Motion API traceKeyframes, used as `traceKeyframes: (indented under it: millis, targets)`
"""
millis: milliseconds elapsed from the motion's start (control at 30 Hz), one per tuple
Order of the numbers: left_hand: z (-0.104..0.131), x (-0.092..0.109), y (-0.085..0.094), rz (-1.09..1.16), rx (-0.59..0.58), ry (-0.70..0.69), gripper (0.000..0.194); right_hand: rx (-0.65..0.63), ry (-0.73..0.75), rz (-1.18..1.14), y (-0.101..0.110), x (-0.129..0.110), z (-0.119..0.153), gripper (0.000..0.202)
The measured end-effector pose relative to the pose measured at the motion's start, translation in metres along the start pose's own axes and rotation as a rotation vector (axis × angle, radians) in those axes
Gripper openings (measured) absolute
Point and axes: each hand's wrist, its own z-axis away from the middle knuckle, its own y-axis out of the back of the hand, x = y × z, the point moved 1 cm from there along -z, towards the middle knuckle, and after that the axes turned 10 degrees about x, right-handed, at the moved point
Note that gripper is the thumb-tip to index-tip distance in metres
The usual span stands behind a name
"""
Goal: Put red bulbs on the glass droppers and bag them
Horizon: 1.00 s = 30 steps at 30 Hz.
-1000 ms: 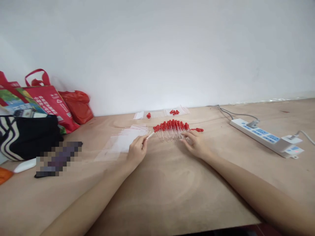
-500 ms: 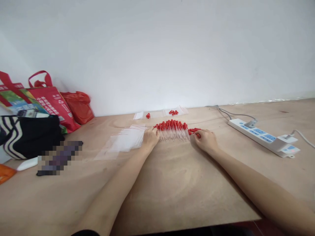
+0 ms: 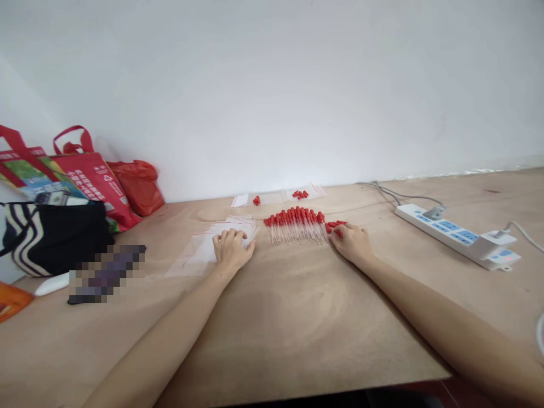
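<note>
Head view: your left hand [image 3: 233, 247] rests, fingers curled and slightly spread, on the right side of a fanned stack of clear bags [image 3: 202, 247] on the wooden table [image 3: 297, 323]; whether a bag is pinched beneath the fingertips cannot be told. Thin and limp, the film looks slippery and apt to cling, so a single edge near the red line seems the surest hold. At center, red-tipped sticks [image 3: 295, 215] lie side by side in a row, red ends away from you, pale stems toward you. They look light; the slim stems may flex or roll, making the thicker red ends the likelier grip. Just right of the row, your right hand [image 3: 353, 242] draws its fingertips nearly together at a few red pieces [image 3: 335, 223], small and probably light; the grasp itself is hidden.
</note>
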Motion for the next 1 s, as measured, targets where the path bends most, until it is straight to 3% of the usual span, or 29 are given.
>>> traceKeyframes:
  millis: [100,267,500,733,867,1000]
  targets:
    - [0.002,-0.004,-0.001,0.005,-0.039,-0.012,0.024,-0.03,-0.019,0.0,-0.003,0.0,-0.002,0.023]
    - [-0.001,0.007,-0.005,-0.007,-0.07,-0.047,0.021,-0.062,-0.036,-0.001,-0.003,-0.002,-0.003,0.025]
    - [0.003,0.006,-0.002,-0.005,-0.109,-0.006,0.021,-0.024,-0.118,-0.002,-0.002,0.014,-0.007,0.023]
    - [-0.001,0.001,0.001,0.016,-0.058,0.036,0.017,-0.002,-0.134,0.018,-0.004,0.017,-0.01,0.027]
    - [0.002,0.001,0.012,0.09,0.043,0.052,0.017,-0.042,-0.138,0.047,-0.005,0.015,-0.007,0.027]
    - [0.02,0.005,0.031,0.23,0.002,-0.02,0.014,0.075,-0.143,-0.034,-0.001,0.013,-0.007,0.023]
